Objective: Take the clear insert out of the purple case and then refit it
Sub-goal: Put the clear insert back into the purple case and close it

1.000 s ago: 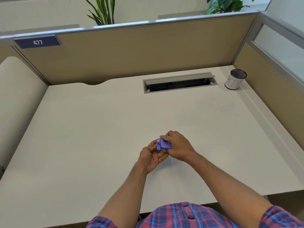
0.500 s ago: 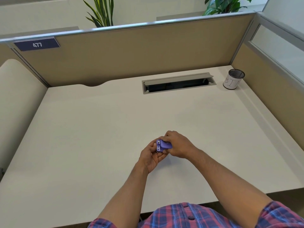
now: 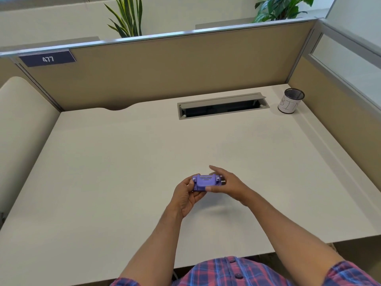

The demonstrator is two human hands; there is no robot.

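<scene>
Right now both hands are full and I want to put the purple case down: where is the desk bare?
Bare desk lies left of the left hand, and between the purple case and the cable hatch. Right of the right hand is open too. Only the far right corner is taken, by the mesh cup.

The case [image 3: 206, 182] sat between the left hand [image 3: 186, 196] and right hand [image 3: 227, 185], above the desk [image 3: 103, 172]; a mesh cup [image 3: 290, 101] stood far back right, beside the cable tray [image 3: 223, 106].

mesh cup [image 3: 291, 101] far right, cable tray [image 3: 223, 106], 477 sign [image 3: 47, 58], plants [image 3: 127, 16]
</scene>
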